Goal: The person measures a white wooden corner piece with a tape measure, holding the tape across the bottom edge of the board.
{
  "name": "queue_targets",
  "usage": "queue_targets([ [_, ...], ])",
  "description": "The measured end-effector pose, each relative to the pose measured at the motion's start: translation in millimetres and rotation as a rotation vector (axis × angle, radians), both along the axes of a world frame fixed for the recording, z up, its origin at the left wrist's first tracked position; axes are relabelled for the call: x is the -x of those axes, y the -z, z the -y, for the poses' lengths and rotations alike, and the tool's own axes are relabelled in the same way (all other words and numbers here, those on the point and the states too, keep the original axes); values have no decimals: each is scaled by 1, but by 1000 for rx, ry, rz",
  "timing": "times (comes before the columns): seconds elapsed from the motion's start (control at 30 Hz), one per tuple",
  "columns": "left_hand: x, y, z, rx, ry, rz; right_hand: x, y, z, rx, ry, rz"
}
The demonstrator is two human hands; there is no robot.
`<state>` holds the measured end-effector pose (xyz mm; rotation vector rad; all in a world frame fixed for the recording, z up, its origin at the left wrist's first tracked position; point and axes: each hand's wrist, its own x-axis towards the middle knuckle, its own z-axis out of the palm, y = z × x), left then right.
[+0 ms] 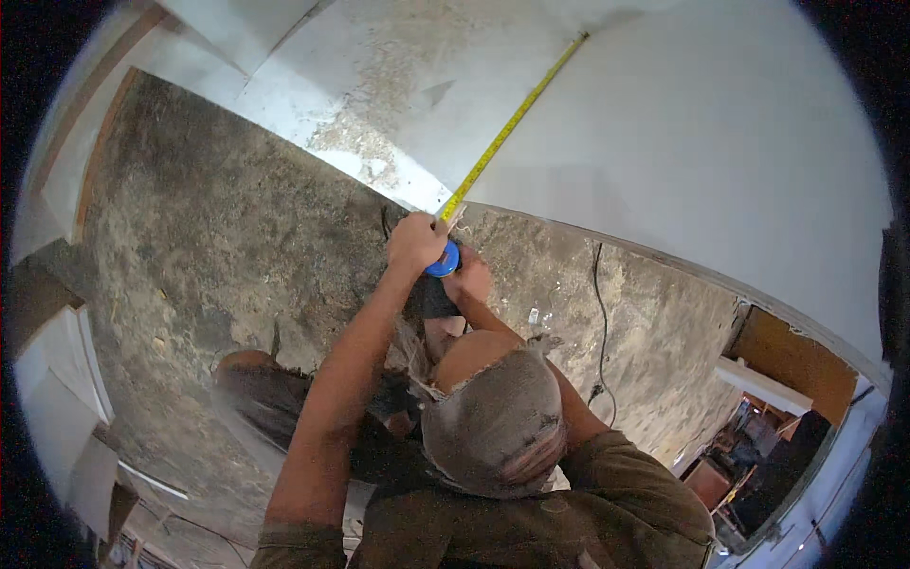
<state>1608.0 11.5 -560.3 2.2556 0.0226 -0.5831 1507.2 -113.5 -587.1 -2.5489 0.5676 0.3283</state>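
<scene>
A tape measure with a round blue case (444,261) sits between my two hands. Its yellow blade (512,126) runs out over a white panel (701,123), up and to the right, ending in a hook near the top. My left hand (415,244) is closed at the blade's mouth, on the left of the case. From the right, my right hand (470,279) grips the case, its fingers partly hidden behind it. Both hands are just short of the panel's near edge.
Pale dust and crumbs (379,161) lie on the panel left of the blade. Below spreads a stained, rough floor (227,218) with a dark cable (601,313) to the right. My bent knee (248,360) is at lower left. An open wooden compartment (791,356) stands at far right.
</scene>
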Motion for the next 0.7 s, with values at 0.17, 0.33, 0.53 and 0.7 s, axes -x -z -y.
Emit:
queue_targets([
  [0.17,-2,-6,-2,26,8,-28,1,5,1,24,-22,-19],
  [0.33,-4,-11,-3,-1,24,-31,-3,0,0,3,1,-30],
  [0.53,-3,-10,-3,44,5,-104,-6,-10,-2,-16,19,25],
  [0.7,-4,-6,-3,9,36,-30,-8,-17,-2,-29,10,-82],
])
